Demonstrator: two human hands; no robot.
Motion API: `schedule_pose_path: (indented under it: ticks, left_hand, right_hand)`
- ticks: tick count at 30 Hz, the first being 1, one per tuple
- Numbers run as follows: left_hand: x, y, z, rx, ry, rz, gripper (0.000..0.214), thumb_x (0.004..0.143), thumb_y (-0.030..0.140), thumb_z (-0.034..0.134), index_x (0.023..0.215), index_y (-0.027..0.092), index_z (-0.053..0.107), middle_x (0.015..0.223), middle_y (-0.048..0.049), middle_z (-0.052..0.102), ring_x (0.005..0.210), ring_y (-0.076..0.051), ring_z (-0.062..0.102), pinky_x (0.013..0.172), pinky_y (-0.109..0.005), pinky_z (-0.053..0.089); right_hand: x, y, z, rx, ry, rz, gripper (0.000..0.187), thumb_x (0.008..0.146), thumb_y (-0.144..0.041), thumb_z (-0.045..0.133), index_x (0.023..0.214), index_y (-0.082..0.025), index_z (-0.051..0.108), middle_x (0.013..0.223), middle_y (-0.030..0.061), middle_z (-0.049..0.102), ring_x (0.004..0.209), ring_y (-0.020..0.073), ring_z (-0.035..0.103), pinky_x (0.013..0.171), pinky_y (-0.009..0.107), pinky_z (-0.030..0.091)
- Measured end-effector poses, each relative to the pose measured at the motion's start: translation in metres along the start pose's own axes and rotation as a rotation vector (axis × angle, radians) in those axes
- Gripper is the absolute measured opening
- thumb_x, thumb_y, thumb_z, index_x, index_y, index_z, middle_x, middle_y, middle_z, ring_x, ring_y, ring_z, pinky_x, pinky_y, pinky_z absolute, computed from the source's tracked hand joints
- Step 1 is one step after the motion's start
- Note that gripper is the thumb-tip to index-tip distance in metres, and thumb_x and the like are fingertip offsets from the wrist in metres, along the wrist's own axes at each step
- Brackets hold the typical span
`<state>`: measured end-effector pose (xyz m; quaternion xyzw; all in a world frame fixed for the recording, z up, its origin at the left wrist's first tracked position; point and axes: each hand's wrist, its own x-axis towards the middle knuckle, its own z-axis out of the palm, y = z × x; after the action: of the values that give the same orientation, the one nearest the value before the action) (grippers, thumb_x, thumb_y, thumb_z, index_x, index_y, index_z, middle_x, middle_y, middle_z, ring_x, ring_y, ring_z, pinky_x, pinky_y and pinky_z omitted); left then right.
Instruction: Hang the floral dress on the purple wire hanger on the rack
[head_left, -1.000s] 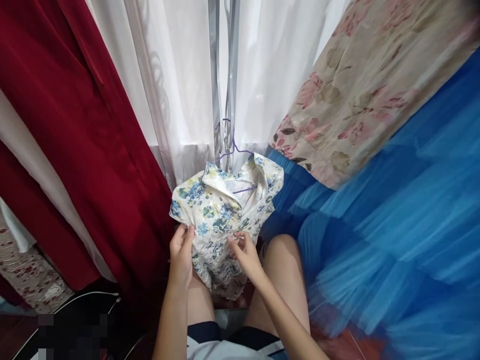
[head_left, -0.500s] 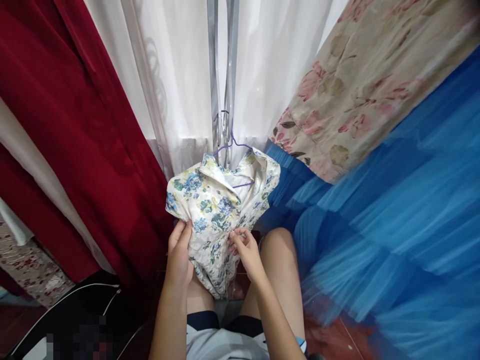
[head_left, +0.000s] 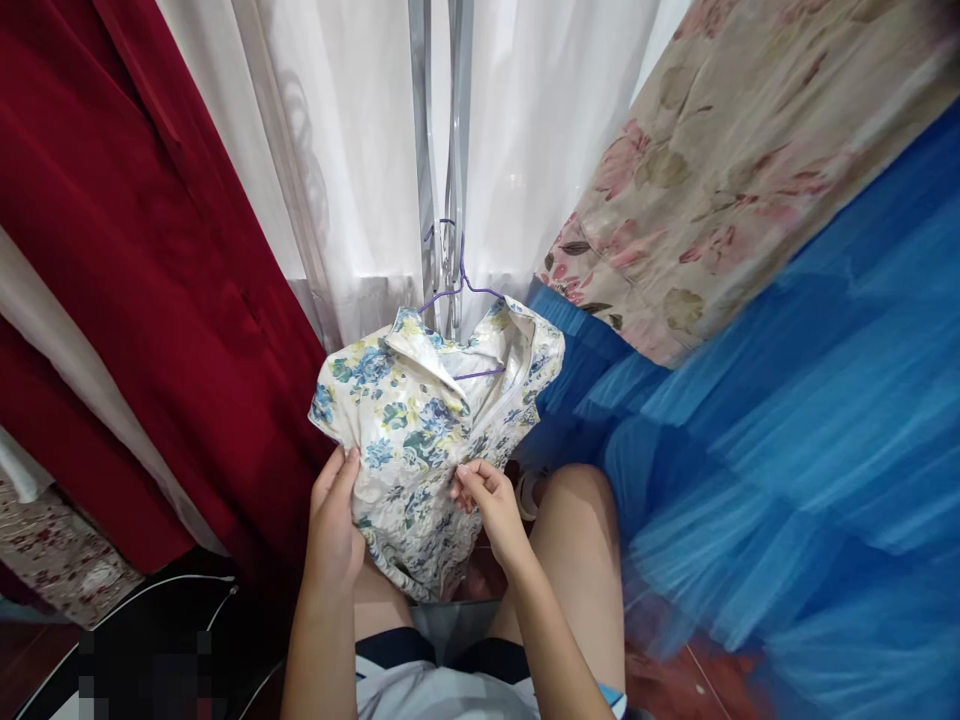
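A white short-sleeved blouse (head_left: 409,430) with blue and yellow flowers hangs on a purple hanger (head_left: 480,289) in front of me, its collar open at the front. The hanger's hook is up at a grey metal stand (head_left: 441,150). Under the left sleeve, my left hand (head_left: 337,505) pinches the blouse's side seam between thumb and fingers. Lower at the middle of the front, my right hand (head_left: 484,495) has thumb and fingertips pressed together on the cloth. The blouse's lower end falls between my knees.
Dark red drapes (head_left: 187,280) and white curtains (head_left: 352,150) hang to the left and behind. On the right are a beige floral cloth (head_left: 675,220) and blue tulle (head_left: 735,450). A black round item with white edging (head_left: 157,620) lies at lower left, above red floor tiles (head_left: 690,670).
My left hand has drawn the blouse's side outward to the left, spreading the front wider. The right hand stays at the middle of the front, nearly still.
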<state>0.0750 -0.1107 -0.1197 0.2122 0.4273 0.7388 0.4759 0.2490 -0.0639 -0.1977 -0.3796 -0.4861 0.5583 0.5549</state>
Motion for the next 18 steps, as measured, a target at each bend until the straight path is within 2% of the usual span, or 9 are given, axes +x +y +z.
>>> schedule_pose_path:
  ticks: [5, 12, 14, 18]
  left_hand:
    - [-0.005, 0.001, 0.007, -0.017, 0.059, -0.051, 0.031, 0.084, 0.025, 0.071, 0.114, 0.019, 0.07, 0.103, -0.0065, 0.076, 0.106, -0.021, 0.07, 0.1, -0.031, 0.053]
    - [-0.012, -0.01, 0.003, 0.02, 0.066, -0.031, 0.031, 0.084, 0.024, 0.069, 0.114, 0.019, 0.067, 0.103, -0.0078, 0.075, 0.105, -0.022, 0.07, 0.097, -0.034, 0.054]
    - [-0.013, -0.011, 0.001, 0.034, 0.038, -0.011, 0.031, 0.083, 0.026, 0.07, 0.113, 0.019, 0.067, 0.101, -0.0078, 0.075, 0.103, -0.023, 0.07, 0.096, -0.035, 0.054]
    - [-0.004, -0.011, -0.004, 0.085, -0.107, 0.06, 0.037, 0.082, 0.035, 0.072, 0.113, 0.018, 0.066, 0.105, -0.0095, 0.072, 0.105, -0.025, 0.068, 0.095, -0.036, 0.052]
  right_hand:
    - [0.001, 0.005, 0.002, 0.036, -0.034, 0.078, 0.039, 0.086, -0.059, 0.059, 0.079, -0.021, 0.063, 0.063, 0.0022, 0.067, 0.048, 0.0147, 0.049, 0.046, 0.027, 0.03]
    - [-0.003, 0.003, 0.01, 0.158, 0.113, 0.165, 0.033, 0.081, -0.053, 0.064, 0.076, -0.021, 0.059, 0.06, 0.0003, 0.062, 0.045, 0.013, 0.044, 0.045, 0.026, 0.027]
    - [-0.003, 0.001, 0.012, 0.184, 0.153, 0.18, 0.028, 0.079, -0.048, 0.065, 0.073, -0.021, 0.058, 0.059, -0.0006, 0.06, 0.045, 0.0119, 0.042, 0.044, 0.025, 0.026]
    - [-0.005, -0.005, 0.008, 0.189, 0.184, 0.171, 0.023, 0.077, -0.041, 0.063, 0.068, -0.021, 0.054, 0.057, -0.0025, 0.055, 0.046, 0.0108, 0.039, 0.045, 0.025, 0.025]
